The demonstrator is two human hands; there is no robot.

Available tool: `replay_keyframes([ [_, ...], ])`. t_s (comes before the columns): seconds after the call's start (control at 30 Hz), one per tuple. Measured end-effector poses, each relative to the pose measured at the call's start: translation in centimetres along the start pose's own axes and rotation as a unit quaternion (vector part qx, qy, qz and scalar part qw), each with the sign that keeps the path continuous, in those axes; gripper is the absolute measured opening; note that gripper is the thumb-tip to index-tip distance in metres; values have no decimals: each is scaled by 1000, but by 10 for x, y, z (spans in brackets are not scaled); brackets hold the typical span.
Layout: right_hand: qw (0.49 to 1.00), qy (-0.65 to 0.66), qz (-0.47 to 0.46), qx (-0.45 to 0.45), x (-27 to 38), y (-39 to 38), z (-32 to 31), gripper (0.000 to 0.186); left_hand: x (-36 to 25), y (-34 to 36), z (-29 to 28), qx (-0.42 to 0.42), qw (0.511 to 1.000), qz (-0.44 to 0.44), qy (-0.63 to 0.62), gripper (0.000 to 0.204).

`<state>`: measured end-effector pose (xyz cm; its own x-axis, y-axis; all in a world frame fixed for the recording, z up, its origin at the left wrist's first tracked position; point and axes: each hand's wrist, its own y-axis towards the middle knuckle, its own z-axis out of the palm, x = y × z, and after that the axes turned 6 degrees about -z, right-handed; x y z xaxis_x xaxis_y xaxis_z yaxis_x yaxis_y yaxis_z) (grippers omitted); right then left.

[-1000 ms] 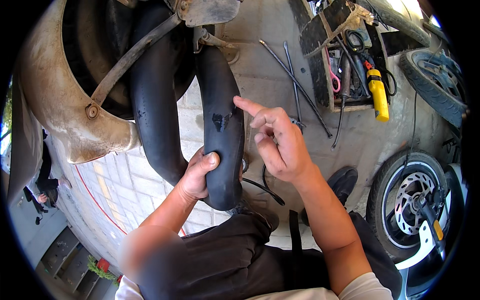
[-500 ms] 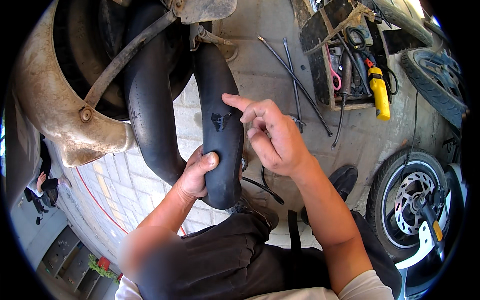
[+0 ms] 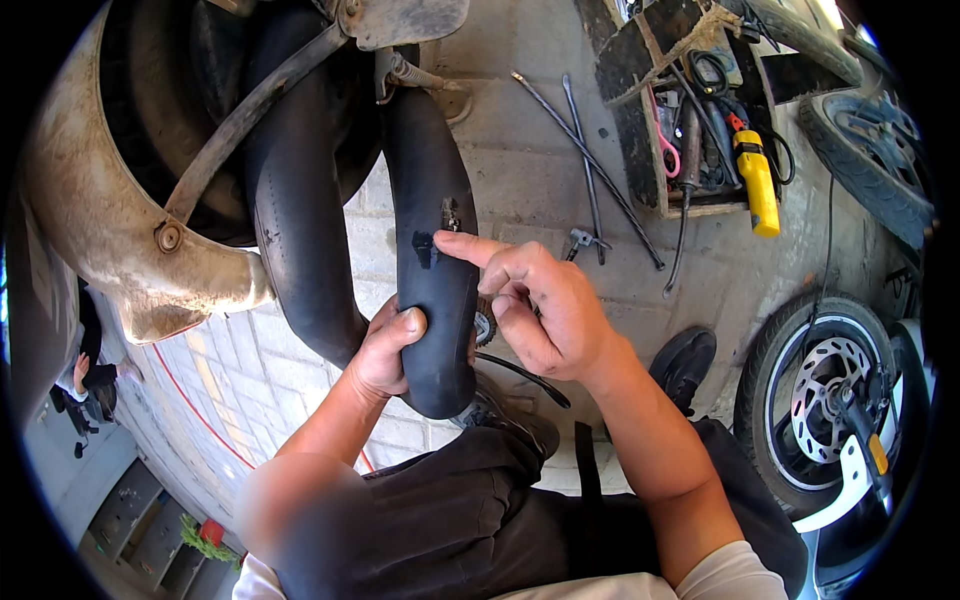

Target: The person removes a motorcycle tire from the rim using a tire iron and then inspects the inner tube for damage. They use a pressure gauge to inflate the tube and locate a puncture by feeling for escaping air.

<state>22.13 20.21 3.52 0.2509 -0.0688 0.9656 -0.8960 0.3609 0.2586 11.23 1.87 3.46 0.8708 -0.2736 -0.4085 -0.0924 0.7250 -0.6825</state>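
Note:
An inflated black inner tube (image 3: pixel 432 160) hangs in a loop out of a dirty wheel and fender at the upper left. My left hand (image 3: pixel 388 350) grips the lower bend of the tube, thumb on top and fingers wrapped beneath. My right hand (image 3: pixel 545 300) has its index finger stretched onto the tube, its tip at a dark, glossy patch (image 3: pixel 424 250). Its other fingers curl loosely with the thumb apart, and nothing shows in them. A second shiny smear (image 3: pixel 451 213) lies just above the fingertip.
Two long metal rods (image 3: pixel 590 170) lie crossed on the paving, near a small metal tool (image 3: pixel 578 240). A wooden toolbox (image 3: pixel 640 150) holds a yellow tool (image 3: pixel 757 185) and pink-handled scissors. A wheel with a brake disc (image 3: pixel 815 405) stands at right; a worn tyre (image 3: pixel 860 160) lies beyond.
My right index finger has moved down and left along the tube onto the dark patch, and a shiny smear now shows above it. The left hand keeps its grip.

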Motion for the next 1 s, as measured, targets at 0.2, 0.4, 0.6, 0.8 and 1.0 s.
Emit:
replay_keyframes([
  [0.2, 966, 185, -12, -181, -29, 11, 5, 22, -1, 1, 2, 9, 1000, 4, 25, 89],
  [0.4, 952, 221, 22, -212, -62, 67, 18, 47, -1, 3, 4, -13, 998, 3, 68, 94],
  [0.6, 973, 161, 38, -161, -64, 74, 11, 49, 4, 3, 4, -117, 983, 18, 141, 77],
  [0.8, 996, -27, 10, -81, -61, 96, 3, 24, 0, 1, 8, -135, 976, -1, 170, 74],
  [1.0, 967, -194, -134, 91, -57, 125, 9, 15, -1, -5, 14, -138, 975, 15, 172, 81],
])
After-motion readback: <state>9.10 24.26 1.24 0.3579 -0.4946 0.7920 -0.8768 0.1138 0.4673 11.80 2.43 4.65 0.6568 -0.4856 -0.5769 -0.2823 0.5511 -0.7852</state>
